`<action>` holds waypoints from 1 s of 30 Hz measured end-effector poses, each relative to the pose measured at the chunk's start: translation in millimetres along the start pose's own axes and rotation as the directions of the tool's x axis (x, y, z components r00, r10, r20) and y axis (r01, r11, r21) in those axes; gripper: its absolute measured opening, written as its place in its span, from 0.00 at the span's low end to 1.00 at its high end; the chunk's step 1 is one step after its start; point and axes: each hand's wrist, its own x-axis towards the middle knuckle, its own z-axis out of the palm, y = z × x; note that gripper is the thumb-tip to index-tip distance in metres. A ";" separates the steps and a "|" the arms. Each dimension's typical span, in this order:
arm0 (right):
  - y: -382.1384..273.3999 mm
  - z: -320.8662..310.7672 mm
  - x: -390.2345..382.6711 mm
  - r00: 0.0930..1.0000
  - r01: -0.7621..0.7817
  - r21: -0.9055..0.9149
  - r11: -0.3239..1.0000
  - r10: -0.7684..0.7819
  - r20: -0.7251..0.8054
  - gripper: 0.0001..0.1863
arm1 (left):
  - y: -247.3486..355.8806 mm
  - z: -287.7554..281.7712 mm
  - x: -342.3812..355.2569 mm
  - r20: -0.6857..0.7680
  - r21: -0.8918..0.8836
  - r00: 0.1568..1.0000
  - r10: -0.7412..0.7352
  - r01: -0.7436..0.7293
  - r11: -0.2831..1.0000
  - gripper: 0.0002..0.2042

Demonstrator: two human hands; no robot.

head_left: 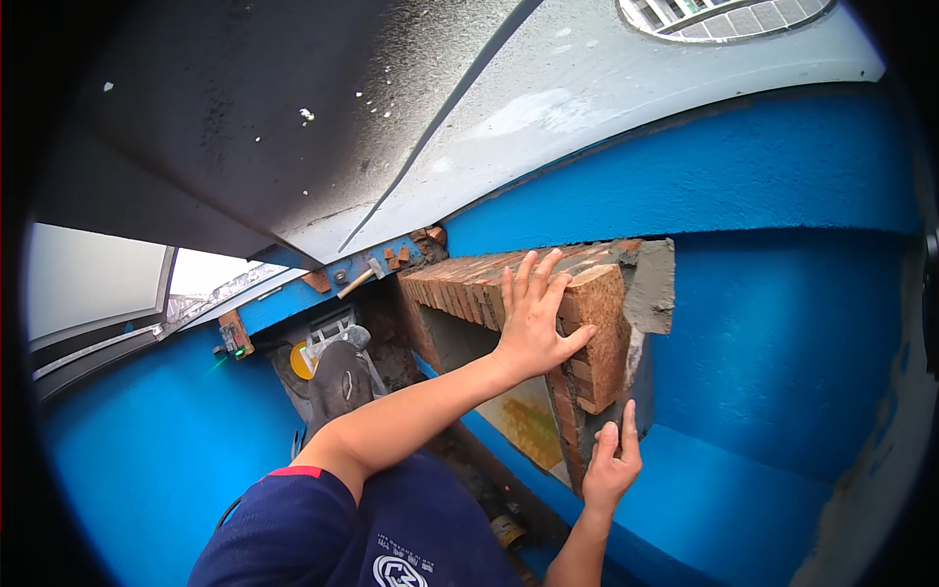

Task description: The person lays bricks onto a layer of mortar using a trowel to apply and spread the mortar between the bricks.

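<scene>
A brick (599, 333) is set at the end corner of a brick wall (460, 289), on its top course, beside a grey mortar patch (650, 284). The left hand (533, 318) is laid flat on the brick's top and near face, fingers (528, 279) spread open and thumb stretched toward the brick's lower edge; nothing is gripped. The right hand (611, 465) is raised below the brick, against the wall's end face, with its fingers (629, 421) straight and held together, pressed on the mortar joint there, not closed on anything. The wall is flanked by blue-painted walls (773, 342). At the far end of the wall, a hammer (360, 279) and brick pieces (396, 256) are seen on a blue ledge (293, 303). A level tool with a green light (234, 338) is leant nearby. A shoe (337, 377) is seen below the left forearm.
</scene>
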 end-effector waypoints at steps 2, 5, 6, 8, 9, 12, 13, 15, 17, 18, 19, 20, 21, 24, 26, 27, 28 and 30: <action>5.8 1.6 2.7 0.997 0.065 -0.070 0.995 -0.062 0.054 0.23 | 0.5 -0.7 1.2 0.006 0.007 1.000 -0.014 0.014 1.000 0.32; -12.6 -2.5 1.4 0.998 0.025 -0.012 1.000 -0.024 0.053 0.22 | 0.4 -0.8 -1.2 0.026 0.004 0.999 -0.023 0.022 1.000 0.33; -16.0 -3.1 1.8 0.999 -0.009 0.058 0.998 0.007 0.036 0.22 | 0.0 -0.8 -0.8 0.021 0.006 0.999 -0.027 0.026 1.000 0.33; 2.2 -1.0 3.7 0.996 0.081 0.027 0.996 -0.081 -0.026 0.22 | 2.4 0.0 -0.6 0.015 0.003 1.000 -0.018 0.018 1.000 0.32; 7.7 -1.3 3.8 0.998 0.065 -0.007 0.998 -0.064 0.020 0.22 | 4.4 0.9 -1.5 0.014 0.002 1.000 -0.018 0.018 1.000 0.32; -3.7 -5.6 5.0 0.992 -0.087 0.121 0.989 0.075 0.100 0.23 | 14.0 1.3 -11.4 -0.086 0.064 0.996 -0.004 0.010 0.998 0.31; -6.0 -8.5 4.3 0.991 -0.112 0.161 0.981 0.097 0.096 0.23 | 22.4 -0.3 -20.3 -0.055 0.028 0.985 0.166 -0.164 0.986 0.30; -2.4 -12.5 3.1 0.992 -0.117 0.205 0.972 0.105 0.069 0.22 | 34.2 6.0 -42.9 0.068 -0.030 0.911 0.406 -0.405 0.914 0.28; -6.9 -18.0 5.1 0.992 -0.121 0.175 0.977 0.111 0.066 0.22 | 42.8 14.1 -58.3 0.208 -0.012 0.850 0.484 -0.493 0.870 0.24; -9.7 -21.5 7.1 0.991 -0.125 0.145 0.981 0.118 0.059 0.22 | 41.3 18.9 -58.9 0.208 -0.009 0.852 0.480 -0.489 0.872 0.24; -10.3 -25.5 9.3 0.993 -0.108 0.131 0.985 0.101 0.060 0.22 | 39.3 20.6 -57.0 0.241 0.026 0.852 0.464 -0.484 0.875 0.24; -11.5 -28.0 11.1 0.995 -0.087 0.097 0.991 0.083 0.047 0.22 | 35.7 22.1 -55.8 0.274 0.062 0.852 0.446 -0.479 0.876 0.24; -15.4 -29.2 12.1 0.997 -0.068 0.083 0.994 0.066 0.028 0.21 | 28.0 26.7 -56.3 0.298 0.123 0.817 0.494 -0.546 0.829 0.26; -23.0 -29.0 17.4 1.000 -0.026 0.081 0.996 0.025 0.006 0.21 | 26.3 24.5 -56.8 0.309 0.105 0.810 0.498 -0.550 0.829 0.26; -10.7 -30.1 20.9 1.000 0.002 0.092 0.996 -0.001 -0.008 0.20 | 27.4 23.9 -56.7 0.307 0.098 0.811 0.497 -0.547 0.832 0.26; 10.8 -29.5 26.0 0.989 0.148 -0.041 0.988 -0.147 0.030 0.20 | 27.9 24.0 -56.7 0.308 0.084 0.810 0.499 -0.546 0.833 0.26; 15.0 -28.5 29.3 0.979 0.195 -0.085 0.977 -0.188 0.084 0.20 | 27.7 23.7 -56.1 0.306 0.078 0.812 0.497 -0.541 0.837 0.26; 15.4 -31.3 30.2 0.964 0.243 -0.122 0.962 -0.226 0.138 0.19 | 26.4 23.5 -57.2 0.296 0.065 0.812 0.503 -0.543 0.837 0.25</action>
